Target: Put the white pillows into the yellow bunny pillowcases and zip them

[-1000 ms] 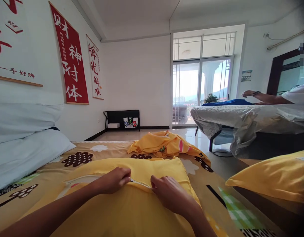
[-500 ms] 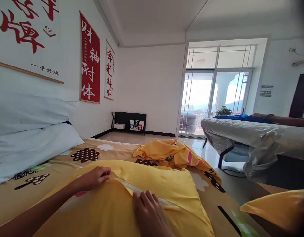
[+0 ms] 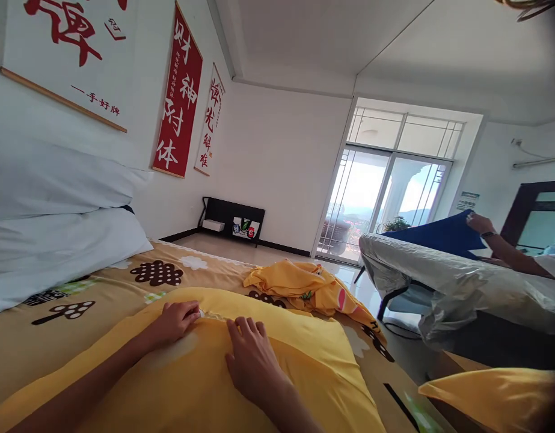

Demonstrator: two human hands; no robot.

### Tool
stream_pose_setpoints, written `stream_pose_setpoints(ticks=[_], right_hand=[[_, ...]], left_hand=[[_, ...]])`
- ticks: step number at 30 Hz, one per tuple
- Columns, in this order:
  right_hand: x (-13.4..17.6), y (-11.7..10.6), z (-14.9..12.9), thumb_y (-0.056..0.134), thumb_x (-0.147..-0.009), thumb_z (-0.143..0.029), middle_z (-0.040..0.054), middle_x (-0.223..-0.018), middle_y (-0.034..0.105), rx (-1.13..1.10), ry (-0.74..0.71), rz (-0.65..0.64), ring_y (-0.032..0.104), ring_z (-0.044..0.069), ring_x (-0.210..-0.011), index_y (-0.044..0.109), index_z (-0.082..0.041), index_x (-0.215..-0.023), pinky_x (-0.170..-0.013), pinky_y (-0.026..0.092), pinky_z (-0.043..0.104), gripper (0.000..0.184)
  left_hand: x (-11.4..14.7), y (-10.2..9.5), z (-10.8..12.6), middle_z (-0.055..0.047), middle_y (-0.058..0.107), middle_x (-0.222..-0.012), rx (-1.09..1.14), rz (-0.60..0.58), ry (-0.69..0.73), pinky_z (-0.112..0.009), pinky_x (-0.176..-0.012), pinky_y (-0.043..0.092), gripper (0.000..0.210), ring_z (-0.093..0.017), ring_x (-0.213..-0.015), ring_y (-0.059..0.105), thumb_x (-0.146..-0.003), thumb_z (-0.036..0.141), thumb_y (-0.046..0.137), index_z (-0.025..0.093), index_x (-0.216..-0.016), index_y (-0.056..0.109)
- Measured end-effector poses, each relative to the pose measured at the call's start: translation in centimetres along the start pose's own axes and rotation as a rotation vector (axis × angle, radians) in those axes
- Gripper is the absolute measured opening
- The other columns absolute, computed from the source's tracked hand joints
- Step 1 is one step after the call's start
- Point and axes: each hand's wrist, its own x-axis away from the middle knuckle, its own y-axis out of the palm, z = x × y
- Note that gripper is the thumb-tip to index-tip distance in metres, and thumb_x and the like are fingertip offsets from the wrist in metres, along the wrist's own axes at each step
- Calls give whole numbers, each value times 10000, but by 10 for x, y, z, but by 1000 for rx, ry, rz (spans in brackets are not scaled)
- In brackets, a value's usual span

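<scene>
A plump yellow pillowcase [image 3: 304,343] lies on the bed before me, with a pale strip along a narrow opening near its top. At the left end of this opening my left hand [image 3: 175,322] is closed, pinching the fabric edge between thumb and fingers. Just to its right, my right hand [image 3: 250,349] has its curled fingers over the same edge, thumb to the side. Part of the fabric under both hands is hidden. Beyond the pillowcase sits a crumpled orange-yellow printed cloth [image 3: 299,279].
White pillows [image 3: 65,240] are stacked at the left of the patterned bed sheet [image 3: 137,300]. At right, a person's hand [image 3: 478,224] lifts blue cloth [image 3: 439,234] over a plastic-covered table [image 3: 439,264]. A yellow corner of fabric [image 3: 498,391] juts in at lower right.
My right hand has moved left and away from me along the opening, closer to my left hand. Less pale strip shows. The view has tilted, and the other person has raised the blue cloth.
</scene>
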Motion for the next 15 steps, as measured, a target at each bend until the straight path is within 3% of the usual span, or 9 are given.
stream_pose_setpoints(ticks=[4,10,15], right_hand=[[-42,16,-22,524,-794,-169,130,-1061,618,20,-81,-15,545,257,-1003,592,-135,-1069,-872,386,399,285],[-67,34,-28,515,-863,-179,62,-965,682,-41,94,4,600,204,-920,588,-176,-999,-765,372,320,154],[-55,47,-28,498,-909,-146,48,-913,671,119,-120,77,583,194,-877,599,-200,-987,-772,357,338,139]], left_hand=[[-7,-6,2,-43,625,-767,-34,-26,13,-304,-706,352,276,-200,-745,546,-853,391,307,197,-732,461],[-18,-9,1,-60,653,-829,-56,-30,84,-332,-759,358,250,-199,-767,560,-863,351,305,194,-750,464],[-17,-5,0,-60,643,-810,-37,-65,75,-344,-766,352,234,-203,-761,556,-875,333,304,195,-738,435]])
